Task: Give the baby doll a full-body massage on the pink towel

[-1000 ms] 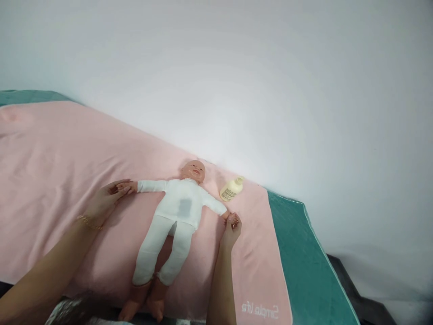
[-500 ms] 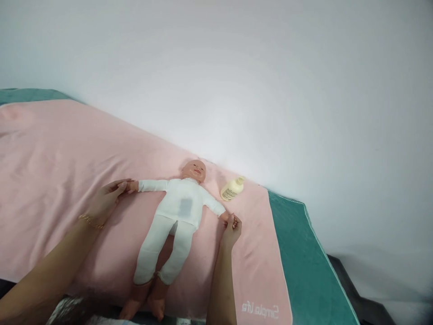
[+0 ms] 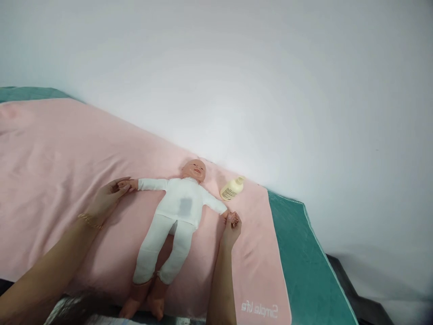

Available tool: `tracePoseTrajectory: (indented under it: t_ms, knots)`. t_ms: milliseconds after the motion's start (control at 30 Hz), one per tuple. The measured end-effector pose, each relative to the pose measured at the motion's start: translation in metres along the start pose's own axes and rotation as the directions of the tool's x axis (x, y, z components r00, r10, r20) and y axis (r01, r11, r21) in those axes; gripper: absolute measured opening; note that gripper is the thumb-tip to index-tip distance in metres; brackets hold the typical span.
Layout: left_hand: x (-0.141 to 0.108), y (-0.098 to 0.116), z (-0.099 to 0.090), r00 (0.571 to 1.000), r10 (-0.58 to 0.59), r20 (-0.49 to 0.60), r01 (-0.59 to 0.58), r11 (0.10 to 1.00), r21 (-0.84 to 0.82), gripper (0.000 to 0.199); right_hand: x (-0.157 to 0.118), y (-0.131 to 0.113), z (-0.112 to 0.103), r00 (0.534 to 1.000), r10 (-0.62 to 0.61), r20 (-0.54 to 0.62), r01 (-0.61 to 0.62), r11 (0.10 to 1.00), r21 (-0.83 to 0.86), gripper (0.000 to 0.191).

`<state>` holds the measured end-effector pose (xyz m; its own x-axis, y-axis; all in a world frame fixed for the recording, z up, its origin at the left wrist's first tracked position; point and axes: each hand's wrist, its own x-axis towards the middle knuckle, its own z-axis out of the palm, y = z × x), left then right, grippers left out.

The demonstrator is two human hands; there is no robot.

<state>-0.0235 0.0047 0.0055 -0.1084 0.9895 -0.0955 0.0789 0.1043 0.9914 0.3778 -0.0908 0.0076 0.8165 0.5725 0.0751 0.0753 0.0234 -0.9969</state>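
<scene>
A baby doll (image 3: 179, 203) with a white cloth body lies on its back, both arms stretched out to the sides. My left hand (image 3: 110, 196), a gold bracelet at its wrist, is closed around the doll's hand on the left, thumb on top. On the other side, my right hand (image 3: 232, 230) pinches the doll's other hand between thumb and fingers. Just above that arm, a pale yellow bottle (image 3: 232, 188) with printed text lies tilted on the cloth. The doll's bare feet point toward me.
A pink blanket (image 3: 67, 149) with mirrored "Simple life" lettering lies under the doll. Beneath it a green cover (image 3: 301, 243) shows at the right and far left. A white wall (image 3: 237, 81) rises behind. Something dark (image 3: 355, 289) stands at the lower right.
My fingers have shifted slightly on both of the doll's hands, and more of each doll hand shows. The doll and bottle stay in place.
</scene>
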Motion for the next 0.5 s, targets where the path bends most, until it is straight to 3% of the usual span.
tracePoseTrajectory:
  t_ms: [200, 500]
  knots:
    - [0.0017, -0.0028, 0.0021, 0.999, 0.011, -0.034, -0.012, 1.000, -0.007, 0.070, -0.0012, -0.0019, 0.0011, 1.000, 0.001, -0.018, -0.002, 0.999, -0.053, 0.056]
    - [-0.0026, -0.0005, 0.0063, 0.994, 0.000, -0.113, -0.001, 1.000, -0.011, 0.051, -0.0039, 0.0004, 0.0013, 0.999, -0.035, -0.004, 0.034, 0.997, -0.070, 0.044]
